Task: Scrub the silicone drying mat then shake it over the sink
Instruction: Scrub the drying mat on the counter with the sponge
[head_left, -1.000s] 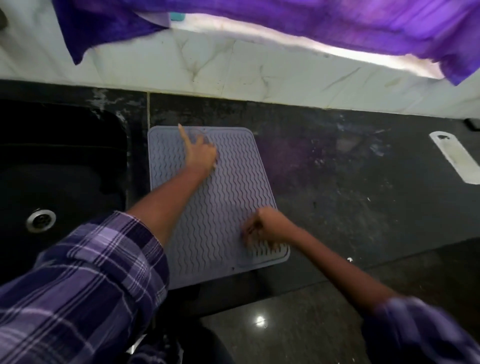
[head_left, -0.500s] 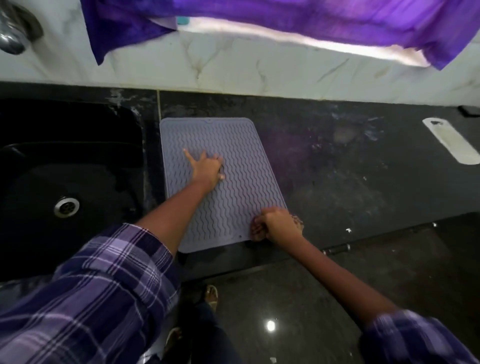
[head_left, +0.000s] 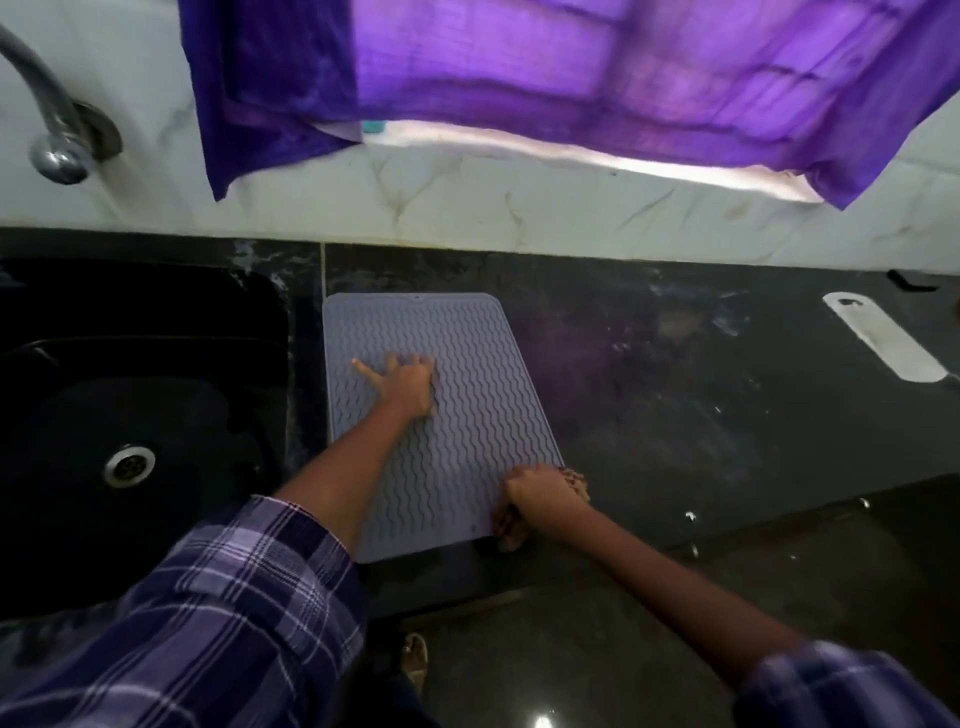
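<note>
Plaid sleeves: purple-and-white checked cloth covers both forearms at the bottom of the view, the left sleeve (head_left: 171, 623) large in the foreground, the right sleeve (head_left: 841, 691) at the lower right corner.
Floor: dark polished stone (head_left: 597, 649) below the counter edge, with a sandalled foot (head_left: 414, 656) showing between the arms.
Right hand: the right hand (head_left: 540, 501) sits at the near right corner of the mat, fingers curled into a fist around a scrubber (head_left: 574, 477), of which only a small patterned part shows past the knuckles.
Left hand: the left hand (head_left: 402, 382) lies flat on the middle of the mat, fingers spread and pressing down, one finger stretched toward the sink.
Silicone drying mat: grey mat (head_left: 467, 415) with wavy ridges, lying flat on the countertop just beside the sink.
Countertop: black stone (head_left: 701, 405), streaked with pale marks.
Sink: black basin (head_left: 67, 415) left of the mat; it holds nothing loose that can be made out, only a metal drain (head_left: 129, 464) in its floor.
White strip: a flat pale object (head_left: 883, 338) on the counter, well apart to the right.
Tap: metal spout (head_left: 49, 119) on the white marble wall (head_left: 467, 208) above the sink.
Purple cloth: fabric (head_left: 571, 73) hanging over the wall at the top.
</note>
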